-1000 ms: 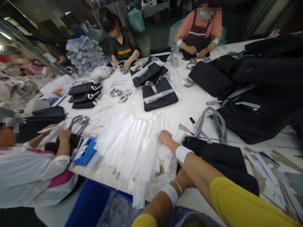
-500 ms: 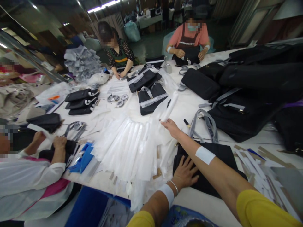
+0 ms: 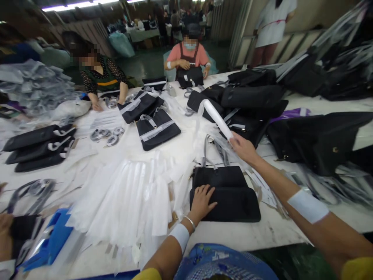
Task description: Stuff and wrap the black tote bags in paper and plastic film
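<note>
My left hand [image 3: 201, 200] lies flat with fingers spread on a black bag [image 3: 230, 194] near the table's front edge. Grey handles [image 3: 214, 149] rise from the bag's far side. My right hand [image 3: 243, 147] is raised above and to the right of the bag, closed around one end of a long white strip [image 3: 217, 116] that points up and away. A fanned pile of similar white strips [image 3: 125, 198] lies just left of the bag.
Black bags [image 3: 157, 130] lie across the white table [image 3: 276, 229], with a large heap [image 3: 317, 136] at the right. Two seated people [image 3: 188, 54] work at the far side. Blue plastic [image 3: 55, 237] sits at the front left. Another person's hand [image 3: 6, 233] shows at the left edge.
My right hand lifted a white strip off the pile and carried it right, above the bag. My left hand stayed flat on the bag. The view swung to the right.
</note>
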A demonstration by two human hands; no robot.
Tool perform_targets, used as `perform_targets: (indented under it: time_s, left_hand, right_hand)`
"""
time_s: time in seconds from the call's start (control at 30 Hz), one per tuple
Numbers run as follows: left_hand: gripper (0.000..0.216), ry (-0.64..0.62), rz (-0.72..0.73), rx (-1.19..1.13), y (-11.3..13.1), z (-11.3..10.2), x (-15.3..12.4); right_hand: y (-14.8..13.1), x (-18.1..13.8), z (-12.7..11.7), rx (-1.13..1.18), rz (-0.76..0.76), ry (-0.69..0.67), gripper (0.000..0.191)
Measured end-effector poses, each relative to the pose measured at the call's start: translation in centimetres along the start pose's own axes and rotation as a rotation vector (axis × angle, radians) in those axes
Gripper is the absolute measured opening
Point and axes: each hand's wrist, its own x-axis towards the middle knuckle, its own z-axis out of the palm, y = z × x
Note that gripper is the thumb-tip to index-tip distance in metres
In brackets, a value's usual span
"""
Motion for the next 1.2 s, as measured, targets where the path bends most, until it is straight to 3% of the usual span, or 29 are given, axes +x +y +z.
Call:
perform_targets:
  time_s: [0.07,0.17,0.3,0.4,0.53,0.73,0.93,1.2]
  left_hand:
    - [0.065,-0.008,-0.003,-0.012,0.0,-0.4,0.6]
    - [0.066,-0.02,0.027,-0.028,-0.2,-0.7,1.0]
    - [0.068,-0.045,0.062,-0.052,-0.7,-0.5,1.1]
    - [0.065,-0.066,0.072,-0.046,-1.1,-0.5,1.1]
    - [0.065,-0.113,0.128,-0.042,-1.3,-1.3,1.2]
    - [0.065,-0.12,0.241,0.024,-1.1,-4.3,1.9]
    - [0.06,-0.324,0.096,-0.156,-3.5,-6.4,1.6]
    - [0.054,-0.402,-0.113,-0.326,-6.6,-7.3,-1.1]
  right_hand:
    - [3.5,-2.6,-1.8,-0.298,-0.166,-0.032,0.046]
    - [8.1,-7.3,-2.1,-0.48,-0.342,-0.238,0.049]
    - [12.3,-12.5,0.8,-0.563,-0.329,-0.363,0.048]
    - [14.2,-14.2,3.1,-0.539,-0.262,-0.389,0.042]
    - [15.1,-14.5,4.1,-0.481,-0.229,-0.384,0.036]
    - [14.2,-14.5,3.0,-0.39,-0.248,-0.484,0.04]
    - [13.6,-14.6,0.9,-0.237,-0.051,-0.65,0.045]
    - [15.7,-17.9,-3.5,-0.138,0.099,-0.499,0.047]
